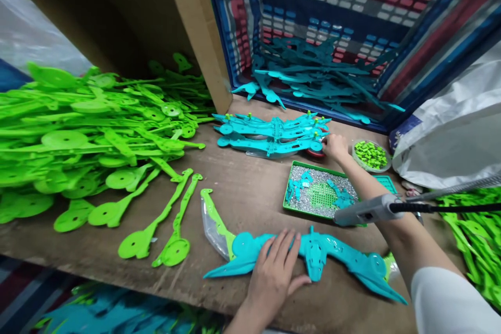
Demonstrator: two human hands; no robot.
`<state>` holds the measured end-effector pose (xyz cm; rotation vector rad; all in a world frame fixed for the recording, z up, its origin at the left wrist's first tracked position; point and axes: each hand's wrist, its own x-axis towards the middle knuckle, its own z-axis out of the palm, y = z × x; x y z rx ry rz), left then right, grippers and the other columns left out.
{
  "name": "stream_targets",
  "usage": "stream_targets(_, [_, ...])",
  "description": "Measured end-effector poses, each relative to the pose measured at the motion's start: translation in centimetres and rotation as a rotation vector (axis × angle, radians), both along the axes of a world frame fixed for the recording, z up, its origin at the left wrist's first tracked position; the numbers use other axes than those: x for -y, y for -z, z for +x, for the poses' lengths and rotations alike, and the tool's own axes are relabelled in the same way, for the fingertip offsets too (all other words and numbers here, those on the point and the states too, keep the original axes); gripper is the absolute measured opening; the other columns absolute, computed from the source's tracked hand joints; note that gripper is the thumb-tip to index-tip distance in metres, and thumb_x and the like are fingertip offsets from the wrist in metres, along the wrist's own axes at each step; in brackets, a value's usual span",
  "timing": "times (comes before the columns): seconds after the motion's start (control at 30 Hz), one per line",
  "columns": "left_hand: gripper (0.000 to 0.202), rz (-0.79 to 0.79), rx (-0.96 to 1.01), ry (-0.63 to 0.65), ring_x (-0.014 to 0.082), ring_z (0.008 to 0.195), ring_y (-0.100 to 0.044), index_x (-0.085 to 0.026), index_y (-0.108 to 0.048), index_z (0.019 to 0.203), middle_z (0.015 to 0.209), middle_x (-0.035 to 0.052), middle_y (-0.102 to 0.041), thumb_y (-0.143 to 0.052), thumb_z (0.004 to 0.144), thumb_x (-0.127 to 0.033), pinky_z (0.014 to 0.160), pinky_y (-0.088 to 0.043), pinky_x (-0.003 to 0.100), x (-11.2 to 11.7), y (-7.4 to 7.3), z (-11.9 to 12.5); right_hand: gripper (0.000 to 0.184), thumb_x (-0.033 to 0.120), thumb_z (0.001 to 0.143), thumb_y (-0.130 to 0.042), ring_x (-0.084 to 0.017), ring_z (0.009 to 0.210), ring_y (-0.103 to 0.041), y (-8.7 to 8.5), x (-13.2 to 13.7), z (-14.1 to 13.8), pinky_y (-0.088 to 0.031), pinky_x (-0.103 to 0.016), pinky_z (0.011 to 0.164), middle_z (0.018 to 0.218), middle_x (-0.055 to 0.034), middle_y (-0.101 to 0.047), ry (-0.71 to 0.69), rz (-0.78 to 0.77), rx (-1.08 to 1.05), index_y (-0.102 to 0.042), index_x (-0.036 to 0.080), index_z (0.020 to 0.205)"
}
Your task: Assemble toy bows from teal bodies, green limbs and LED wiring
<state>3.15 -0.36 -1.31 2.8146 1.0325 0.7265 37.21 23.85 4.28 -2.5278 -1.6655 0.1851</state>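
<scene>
A teal bow-shaped plastic part lies across the front of the table. My left hand rests on its left half, fingers stretched out and flat. From its left end juts a lime-green arm with a clear plastic piece. Further back, my right hand has its fingers curled together at the right end of a stack of teal parts; what they grip, if anything, is hidden. A red-rimmed round object shows just beside those fingers. Small green pegs stand on the stacked parts.
A grey powered screwdriver hangs over my right forearm. Below it sits a green tray of screws and small teal pieces. A round tub holds green pegs. Lime-green arms pile up at left; a blue crate stands behind with teal parts.
</scene>
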Motion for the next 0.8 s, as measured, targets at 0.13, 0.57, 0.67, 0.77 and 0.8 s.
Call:
stream_targets(0.13, [0.079, -0.019, 0.008, -0.002, 0.0303, 0.13, -0.06, -0.017, -0.054, 0.147, 0.143, 0.0148, -0.062, -0.056, 0.09, -0.071, 0.11, -0.039, 0.043, 0.1, 0.2, 0.0, 0.026, 0.033, 0.084, -0.065, -0.033, 0.105, -0.07, -0.2, 0.4, 0.7, -0.051, -0.041, 0.095, 0.103, -0.0183, -0.076, 0.048, 0.09, -0.094, -0.079, 0.016, 0.098])
stream_targets(0.57, [0.071, -0.142, 0.002, 0.032, 0.0341, 0.132, -0.057, -0.013, -0.052, 0.148, 0.145, 0.0188, -0.06, -0.062, 0.094, -0.058, 0.113, -0.033, 0.048, 0.1, -0.8, 0.1, 0.037, 0.042, 0.082, -0.068, -0.017, 0.076, -0.068, -2.7, 11.3, 1.2, -0.056, -0.03, 0.072, 0.091, -0.0087, -0.078, 0.049, 0.432, -0.58, -0.078, 0.013, 0.103])
stream_targets(0.67, [0.069, -0.204, -0.038, 0.042, 0.0358, 0.132, -0.055, -0.012, -0.052, 0.147, 0.144, 0.0203, -0.059, -0.064, 0.094, -0.054, 0.114, -0.031, 0.052, 0.1, -1.6, 0.3, 0.03, 0.042, 0.079, -0.072, -0.018, 0.072, -0.067, -3.3, 19.3, 0.4, -0.056, -0.031, 0.066, 0.084, -0.0072, -0.076, 0.12, 0.549, -0.618, -0.077, 0.015, 0.092])
stream_targets(0.77, [0.066, -0.22, -0.054, 0.031, 0.0356, 0.127, -0.057, -0.013, -0.054, 0.144, 0.139, 0.02, -0.062, -0.066, 0.093, -0.053, 0.113, -0.031, 0.054, 0.2, -2.7, 0.4, 0.021, 0.036, 0.077, -0.073, -0.018, 0.066, -0.067, -3.3, 27.2, -1.9, -0.055, -0.03, 0.062, 0.075, -0.005, -0.074, 0.206, 0.495, -0.636, -0.074, 0.016, 0.085])
stream_targets(0.8, [0.066, -0.219, -0.061, 0.026, 0.0355, 0.124, -0.058, -0.013, -0.055, 0.143, 0.137, 0.0198, -0.063, -0.067, 0.092, -0.054, 0.112, -0.031, 0.055, 0.3, -3.0, 0.4, 0.021, 0.034, 0.077, -0.073, -0.018, 0.064, -0.067, -3.1, 29.4, -2.9, -0.054, -0.03, 0.061, 0.074, -0.0044, -0.074, 0.239, 0.472, -0.646, -0.074, 0.016, 0.087])
